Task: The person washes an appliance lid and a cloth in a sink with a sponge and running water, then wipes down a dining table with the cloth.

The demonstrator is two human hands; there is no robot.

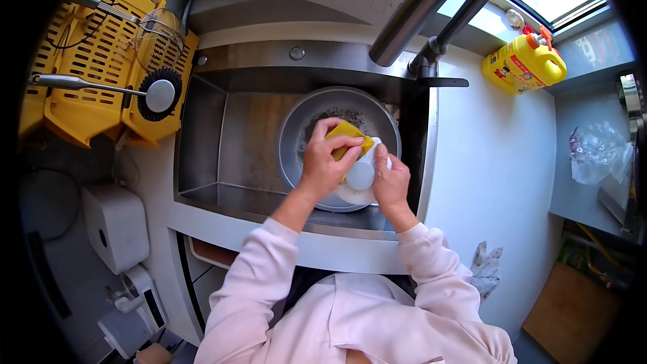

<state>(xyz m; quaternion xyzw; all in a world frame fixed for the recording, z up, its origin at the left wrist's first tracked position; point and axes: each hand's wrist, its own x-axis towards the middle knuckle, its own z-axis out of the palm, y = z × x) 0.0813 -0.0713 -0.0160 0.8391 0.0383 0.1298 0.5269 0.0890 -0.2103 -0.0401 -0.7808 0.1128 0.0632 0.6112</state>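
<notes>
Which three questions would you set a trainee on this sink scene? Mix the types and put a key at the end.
1. Multiple choice: what is the left hand holding?
A) A round black brush
B) A yellow cleaning pad
C) A clear plastic bag

2. True or false: in this view, the yellow jug stands to the right of the tap.

3. Fill the gap: both hands work over a round metal basin, which sits inside the ____.

Key: 1. B; 2. True; 3. sink
</notes>
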